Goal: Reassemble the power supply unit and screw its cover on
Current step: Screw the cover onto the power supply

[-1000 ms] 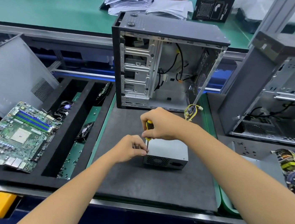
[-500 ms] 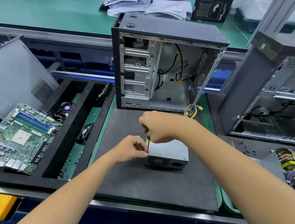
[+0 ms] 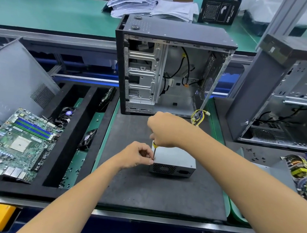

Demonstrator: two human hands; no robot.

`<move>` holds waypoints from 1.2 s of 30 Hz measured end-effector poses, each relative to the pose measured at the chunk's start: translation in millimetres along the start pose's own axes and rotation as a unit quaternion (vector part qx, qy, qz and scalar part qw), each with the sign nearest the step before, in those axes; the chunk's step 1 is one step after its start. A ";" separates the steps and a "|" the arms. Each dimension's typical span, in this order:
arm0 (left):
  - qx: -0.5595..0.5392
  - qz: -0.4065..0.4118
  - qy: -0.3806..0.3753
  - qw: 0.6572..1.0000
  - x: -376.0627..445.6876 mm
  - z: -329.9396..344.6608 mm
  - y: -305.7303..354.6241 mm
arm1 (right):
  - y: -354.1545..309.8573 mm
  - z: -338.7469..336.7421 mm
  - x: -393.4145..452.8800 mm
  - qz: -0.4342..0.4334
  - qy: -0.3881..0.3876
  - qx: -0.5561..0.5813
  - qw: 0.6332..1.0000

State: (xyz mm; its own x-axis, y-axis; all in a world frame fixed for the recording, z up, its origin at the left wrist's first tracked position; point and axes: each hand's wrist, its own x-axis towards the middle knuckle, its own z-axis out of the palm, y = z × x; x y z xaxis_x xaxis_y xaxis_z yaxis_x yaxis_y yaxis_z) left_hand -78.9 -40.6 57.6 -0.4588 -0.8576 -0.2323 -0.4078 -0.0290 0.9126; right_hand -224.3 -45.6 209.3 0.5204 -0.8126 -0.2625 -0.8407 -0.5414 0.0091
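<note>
A grey power supply unit [image 3: 176,161] lies on the dark foam mat [image 3: 158,194], its vented face toward me and its cover on top. My right hand [image 3: 163,129] grips a yellow-handled screwdriver [image 3: 154,147] held upright, with its tip at the unit's near left top corner. My left hand [image 3: 136,156] is beside that corner, its fingertips pinched at the screwdriver's shaft just above the tip. The screw itself is hidden by my fingers.
An open black PC case [image 3: 170,70] stands behind the mat, with a yellow cable bundle [image 3: 197,116] at its right foot. A motherboard [image 3: 16,144] lies in the black tray on the left. A second open case [image 3: 290,94] and loose cables [image 3: 304,173] are on the right.
My right hand has slid down over the screwdriver handle, covering most of it, and turned slightly. My left hand and the power supply unit have stayed in place.
</note>
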 end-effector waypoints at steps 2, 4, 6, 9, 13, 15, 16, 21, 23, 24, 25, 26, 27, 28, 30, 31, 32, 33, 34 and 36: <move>-0.005 -0.005 -0.003 1.000 1.0 -0.5 -1.5 | -1.1 1.7 1.3 0.013 0.012 -0.007 1.000; -0.012 -0.008 -0.009 1.000 2.4 -0.5 -1.8 | -1.1 5.4 1.5 0.019 0.010 -0.012 1.000; -0.019 -0.012 -0.015 1.000 3.2 -0.8 -1.9 | -1.0 7.1 0.2 0.019 -0.019 0.019 0.999; -0.020 -0.011 -0.022 1.000 4.6 -1.6 -1.8 | -0.7 3.7 -0.5 -0.013 -0.046 0.040 0.998; -0.036 -0.016 -0.034 0.999 5.6 -2.7 -1.9 | -1.8 -2.7 1.0 0.001 0.006 -0.009 1.000; -0.044 -0.023 -0.041 0.998 5.3 -2.8 -2.3 | -4.3 0.2 1.4 0.004 0.012 -0.046 0.999; -0.044 -0.024 -0.043 0.998 5.5 -2.6 -2.1 | -5.3 2.0 0.7 0.007 0.014 -0.055 0.998; -0.043 -0.018 -0.047 0.998 4.8 -3.3 1.1 | -2.8 -0.2 -3.2 -0.017 -0.061 0.038 0.997; -0.027 -0.015 -0.052 0.998 5.8 -4.6 1.5 | -3.1 -2.7 -4.1 -0.025 -0.028 0.026 0.999; -0.020 -0.017 -0.053 0.998 6.5 -5.1 1.0 | -3.6 -3.7 -3.8 -0.018 -0.004 0.016 1.000; -0.018 -0.022 -0.052 0.998 7.4 -5.3 0.5 | -3.6 -3.8 -3.1 -0.012 0.008 0.006 1.000; -0.018 -0.027 -0.050 0.998 7.8 -5.5 0.2 | -3.9 -3.7 -2.0 -0.010 0.011 0.001 1.000; -0.018 -0.032 -0.048 0.998 7.6 -5.5 0.5 | -5.1 -2.4 -1.3 -0.012 0.008 -0.009 1.000; -0.017 -0.036 -0.049 0.998 7.7 -5.4 0.7 | -5.5 -0.7 -1.1 -0.016 0.006 -0.023 1.000; -0.020 -0.040 -0.052 0.998 7.6 -4.9 1.6 | -4.4 4.0 -0.8 -0.012 -0.004 -0.032 0.999; -0.025 -0.039 -0.054 0.997 7.4 -4.8 2.0 | -3.3 4.1 -1.5 -0.007 -0.018 -0.017 1.000; -0.028 -0.037 -0.057 0.997 7.5 -4.9 1.9 | -1.5 4.8 -1.4 -0.005 -0.035 0.006 0.999; -0.027 -0.035 -0.059 0.997 7.5 -5.2 2.1 | -1.0 2.7 -1.9 -0.013 -0.054 0.024 0.998; -0.027 -0.035 -0.060 0.997 7.6 -5.5 2.4 | -0.5 0.9 -2.2 -0.029 -0.056 0.035 0.997; -0.026 -0.038 -0.062 0.997 7.4 -5.6 2.9 | 0.1 -1.8 -2.4 -0.034 -0.024 0.028 0.999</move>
State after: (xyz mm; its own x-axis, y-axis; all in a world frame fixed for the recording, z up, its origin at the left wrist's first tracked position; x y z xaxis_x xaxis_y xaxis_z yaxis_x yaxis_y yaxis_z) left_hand -79.0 -49.9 60.4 -0.5234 -0.7817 -0.3391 -0.4058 -0.1213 0.9059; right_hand -225.3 -44.1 211.7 0.5701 -0.7625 -0.3060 -0.8113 -0.5812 -0.0631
